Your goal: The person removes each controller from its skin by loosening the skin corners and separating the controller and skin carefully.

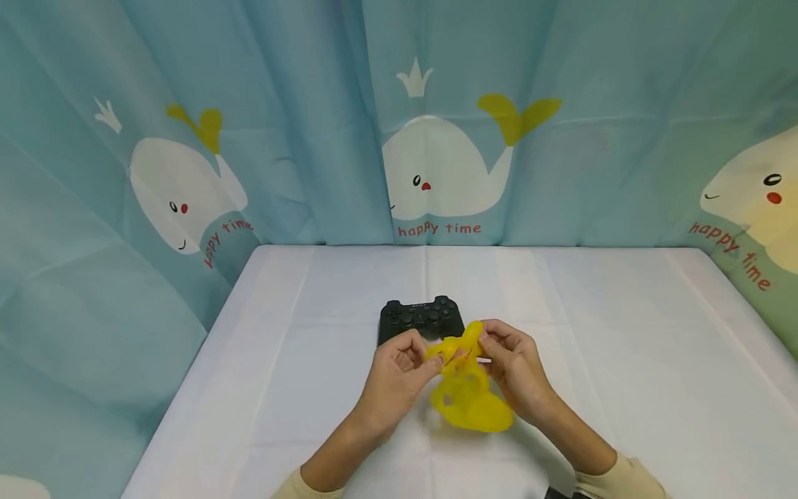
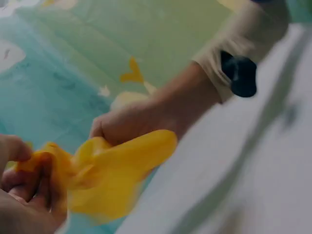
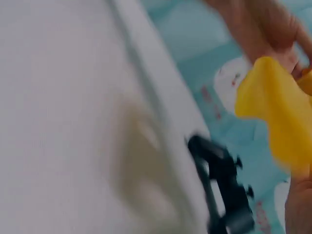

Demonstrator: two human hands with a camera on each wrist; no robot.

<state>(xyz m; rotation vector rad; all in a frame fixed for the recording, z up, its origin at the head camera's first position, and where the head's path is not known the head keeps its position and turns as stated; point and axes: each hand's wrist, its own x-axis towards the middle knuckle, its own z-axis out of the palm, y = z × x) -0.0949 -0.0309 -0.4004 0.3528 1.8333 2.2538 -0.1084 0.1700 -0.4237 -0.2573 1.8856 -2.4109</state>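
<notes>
A soft yellow silicone controller cover (image 1: 474, 405) with round holes hangs stretched between both hands above the table. My left hand (image 1: 402, 378) pinches its upper left edge between thumb and fingers. On the other side, my right hand (image 1: 514, 367) pinches the upper right end of the cover. The lower lobe of the cover dangles below the fingers and looks blurred. Just behind the hands lies a black game controller (image 1: 420, 319), its front partly hidden by the left hand and the cover. The left wrist view shows the cover (image 2: 117, 180) bunched and folded.
A white cloth covers the table (image 1: 312, 388). Behind and at the sides hangs a blue curtain (image 1: 318, 125) printed with whales. Part of a black object (image 1: 557, 493) shows at the bottom edge, beside the right sleeve (image 1: 623, 478).
</notes>
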